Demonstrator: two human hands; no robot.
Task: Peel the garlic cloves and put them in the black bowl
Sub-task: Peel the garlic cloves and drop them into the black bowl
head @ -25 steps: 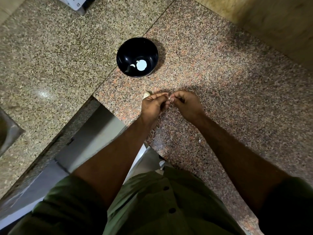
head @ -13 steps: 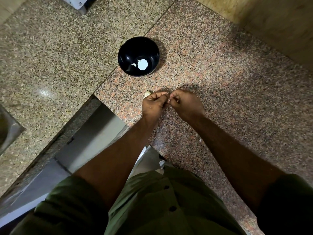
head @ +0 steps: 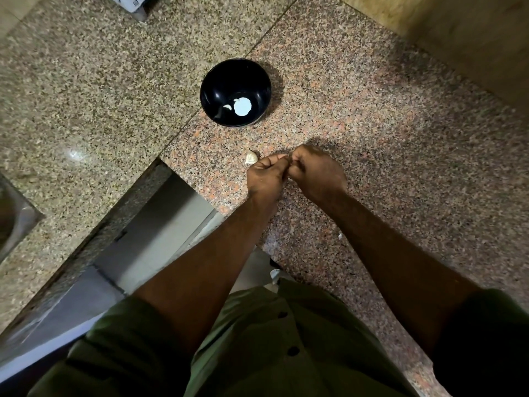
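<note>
A black bowl (head: 210,93) stands on the granite counter ahead of my hands, with pale garlic pieces (head: 242,106) on its bottom. My left hand (head: 267,174) and my right hand (head: 317,171) meet fingertip to fingertip just in front of it, both curled and pinching a small garlic clove that is almost wholly hidden between the fingers. One unpeeled garlic clove (head: 251,158) lies on the counter just left of my left hand's knuckles.
The counter (head: 386,133) has an inner corner edge (head: 171,170) dropping off just left of my left forearm. A steel sink corner (head: 17,216) shows at far left. A small white scrap (head: 340,236) lies by my right forearm. A white appliance base (head: 131,0) sits at the top.
Both hands have stayed together on the clove, shifting only slightly. The loose clove beside my left hand shows more fully now.
</note>
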